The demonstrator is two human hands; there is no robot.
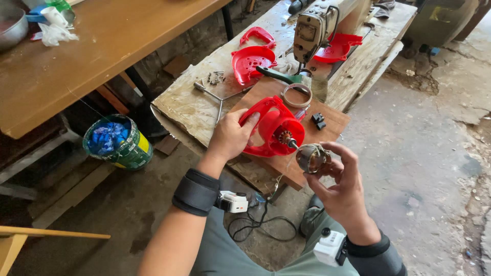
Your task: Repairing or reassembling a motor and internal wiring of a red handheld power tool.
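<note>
Rough concrete floor (419, 168) surrounds a worn wooden plank surface (189, 105) running from 7 o'clock toward 1 o'clock across the view. A brown wooden board (332, 125) lies on top of that surface at centre.

Left hand (230, 137): closed around the 9 o'clock edge of a red plastic motor housing with a round open front (271, 128), thumb on its upper rim. The housing rests on the brown board, tilted on its side. A toothed copper-coloured part shows in its opening.

Right hand (340, 184): fingers clamped on a grey metal wound motor core (311, 158), held in the air just beside the housing at its 5 o'clock side. A short shaft points from the core toward the housing opening. Whether shaft and housing touch cannot be told.

Both wrists carry black bands with small white devices.

Other items on the surface:
- 1 beige tape ring (297, 95) at 12 o'clock of the housing, near it.
- 1 green-handled brush (294, 79) just beyond the ring.
- 1 small black block (318, 120) at 2 o'clock of the housing.
- 1 red perforated plastic cover (249, 62) at 11 o'clock, well apart.
- 1 metal three-armed wrench (217, 99) beside a pile of loose screws (216, 77).
- 1 beige sewing machine (313, 28) at the far end.

On the floor at 9 o'clock stands a green round can holding blue material (118, 141).
</note>
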